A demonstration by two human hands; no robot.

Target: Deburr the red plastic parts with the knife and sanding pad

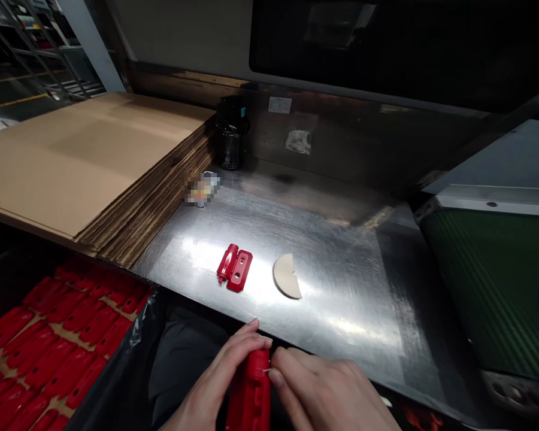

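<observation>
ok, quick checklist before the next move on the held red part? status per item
1. Left hand on the held red part: ok, gripping it.
2. Right hand at the part's upper end: ok, fingers curled close beside it.
3. Thin pale tip at the right fingertips identified: cannot tell, too small.
4. Held part fully visible: not ok, cut off by the picture's bottom edge.
5. Second red part apart from the beige half-disc on the metal table: ok.
</observation>
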